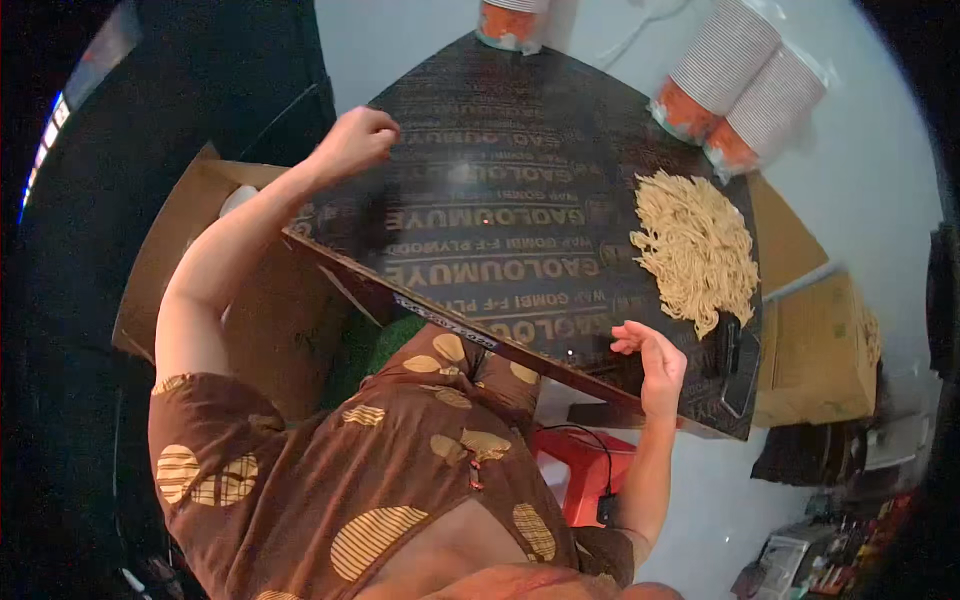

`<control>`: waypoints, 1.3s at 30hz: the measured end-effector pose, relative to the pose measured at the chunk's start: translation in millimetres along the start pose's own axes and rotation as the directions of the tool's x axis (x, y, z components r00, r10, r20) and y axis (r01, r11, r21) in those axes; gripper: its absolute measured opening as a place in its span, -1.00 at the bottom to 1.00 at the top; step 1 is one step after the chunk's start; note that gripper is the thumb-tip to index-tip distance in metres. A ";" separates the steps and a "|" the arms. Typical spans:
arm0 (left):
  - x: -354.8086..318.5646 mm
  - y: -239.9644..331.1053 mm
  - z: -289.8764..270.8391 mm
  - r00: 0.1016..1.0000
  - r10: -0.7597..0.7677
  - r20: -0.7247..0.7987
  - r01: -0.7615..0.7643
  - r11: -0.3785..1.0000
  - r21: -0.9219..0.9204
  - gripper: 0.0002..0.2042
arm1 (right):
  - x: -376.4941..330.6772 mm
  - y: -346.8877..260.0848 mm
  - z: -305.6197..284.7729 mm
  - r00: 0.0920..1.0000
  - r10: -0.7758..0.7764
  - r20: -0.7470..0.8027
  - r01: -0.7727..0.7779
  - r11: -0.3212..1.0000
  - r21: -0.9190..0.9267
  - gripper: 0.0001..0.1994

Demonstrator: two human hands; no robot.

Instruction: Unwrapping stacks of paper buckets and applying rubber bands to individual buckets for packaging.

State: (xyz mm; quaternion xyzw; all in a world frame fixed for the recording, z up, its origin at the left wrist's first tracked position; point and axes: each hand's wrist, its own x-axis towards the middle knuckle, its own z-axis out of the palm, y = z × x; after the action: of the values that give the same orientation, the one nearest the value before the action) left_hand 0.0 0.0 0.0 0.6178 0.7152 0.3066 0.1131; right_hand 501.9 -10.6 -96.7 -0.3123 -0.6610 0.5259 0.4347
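My left hand (358, 142) is raised at the left side of a dark printed plywood board (470, 190), its fingers curled in. Whatever may be in that curl is hidden. Close to the board's near edge, my right hand (655, 360) is held with bent, parted fingers, and nothing shows in it. Just beyond the right hand lies a loose heap of beige, cord-like strands (700, 250), thin and tangled. A flat black object (735, 350) rests beside the heap at the board's right corner.
Stacked ridged white containers with orange lower parts (735, 75) stand at the far right, another stack (512, 22) at the far edge. An open cardboard box (165, 270) sits under my left arm. A carton (815, 345) is at right, a red stool (585, 470) below the board.
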 end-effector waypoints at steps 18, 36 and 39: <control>273.0 14.2 141.5 0.936 0.350 0.034 -0.326 0.829 0.453 -0.73 | -10.8 -5.9 -35.6 0.985 0.089 -0.145 -0.096 0.994 -0.044 -0.71; 482.4 -19.9 203.2 0.960 0.280 -0.006 -0.278 0.957 0.080 -0.67 | -8.0 -12.3 -33.3 0.982 0.079 -0.169 -0.093 0.993 -0.078 -0.71; 501.7 -31.4 176.9 0.961 0.275 -0.031 -0.276 0.960 -0.037 -0.74 | -5.9 -14.1 -30.3 0.982 0.075 -0.176 -0.087 0.994 -0.065 -0.67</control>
State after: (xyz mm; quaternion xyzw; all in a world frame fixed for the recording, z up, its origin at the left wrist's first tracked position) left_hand -35.9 529.5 -48.4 0.7048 0.6173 0.3419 0.0727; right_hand 532.4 -6.5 -82.4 -0.3990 -0.6262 0.4898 0.4570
